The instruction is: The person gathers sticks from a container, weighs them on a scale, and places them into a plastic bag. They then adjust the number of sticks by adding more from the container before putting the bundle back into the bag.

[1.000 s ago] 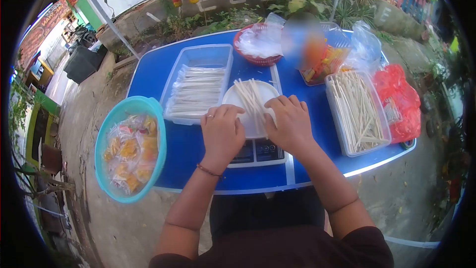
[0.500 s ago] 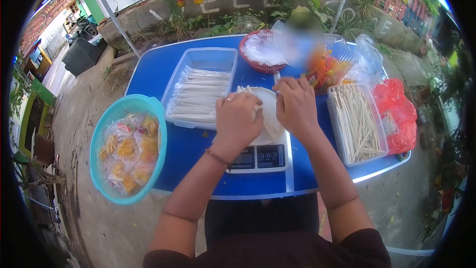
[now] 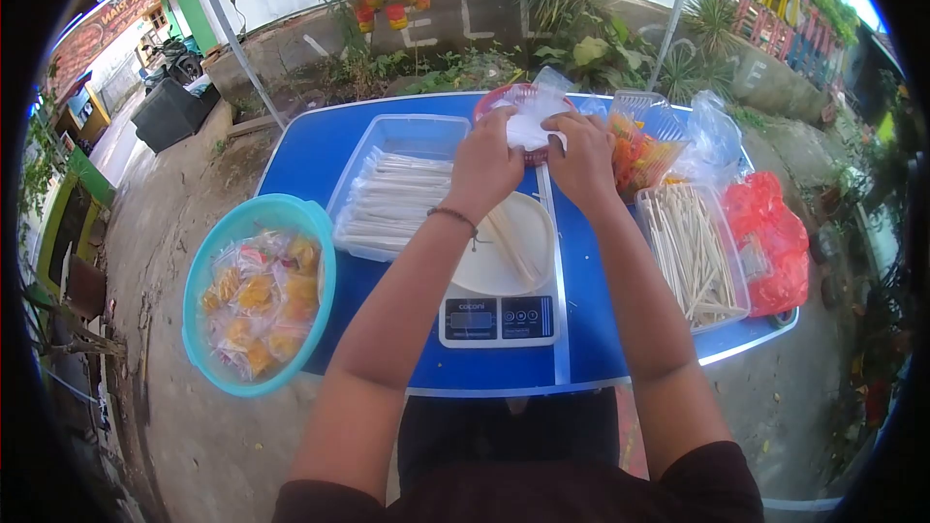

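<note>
Both hands are at the red basket [image 3: 494, 99] of thin clear plastic bags at the table's far side. My left hand [image 3: 487, 163] has its fingers closed on the left edge of a plastic bag [image 3: 529, 133]. On the same bag's right side, the curled thumb and fingers of my right hand [image 3: 584, 155] pinch the plastic. Some fingertips are hidden behind the hands. Below my wrists, a few pale wooden sticks [image 3: 511, 244] lie on a round white plate [image 3: 477, 269], which rests on a digital kitchen scale [image 3: 499, 321].
Left of the scale is a clear tub [image 3: 354, 169] of plastic-wrapped sticks, then a turquoise basin [image 3: 196, 324] of bagged snacks. Loose sticks fill a tub [image 3: 740, 271] on the right, beside a red plastic bag [image 3: 778, 252]. Orange packets [image 3: 639, 157] stand behind it.
Both hands have moved from over the scale, forward to the red basket. The left hand has let go of the sticks, which lie on the plate. A plastic bag is now between the hands.
</note>
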The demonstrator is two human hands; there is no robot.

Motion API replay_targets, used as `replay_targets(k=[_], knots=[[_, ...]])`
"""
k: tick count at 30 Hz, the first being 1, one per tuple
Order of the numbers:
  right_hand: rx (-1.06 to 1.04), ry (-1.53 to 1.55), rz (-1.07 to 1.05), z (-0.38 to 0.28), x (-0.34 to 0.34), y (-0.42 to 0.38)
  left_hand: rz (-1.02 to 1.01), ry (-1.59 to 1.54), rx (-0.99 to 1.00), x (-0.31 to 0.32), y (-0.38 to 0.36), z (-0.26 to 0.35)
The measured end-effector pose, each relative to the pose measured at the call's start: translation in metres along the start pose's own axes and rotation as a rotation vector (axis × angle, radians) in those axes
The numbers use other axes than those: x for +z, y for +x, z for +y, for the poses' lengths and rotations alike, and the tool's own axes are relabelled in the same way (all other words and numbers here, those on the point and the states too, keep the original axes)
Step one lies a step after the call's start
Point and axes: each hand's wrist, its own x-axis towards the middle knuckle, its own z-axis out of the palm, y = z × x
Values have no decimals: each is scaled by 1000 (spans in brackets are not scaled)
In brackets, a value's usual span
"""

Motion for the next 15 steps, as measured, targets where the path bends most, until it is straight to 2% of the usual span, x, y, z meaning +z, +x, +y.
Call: replay_targets(k=[3, 6, 9, 11, 15], knots=[[-110, 110, 148, 0, -7, 5, 31, 8, 30, -6, 4, 3], [-222, 281, 152, -3, -16, 8, 56, -32, 111, -15, 7, 9], [-247, 229, 34, 3, -17, 6, 9, -75, 157, -13, 9, -1], [-234, 262, 50, 6, -17, 7, -52, -34, 210, -10, 10, -11], [-210, 362, 132, 6, -20, 4, -265, -48, 13, -6, 7, -10]])
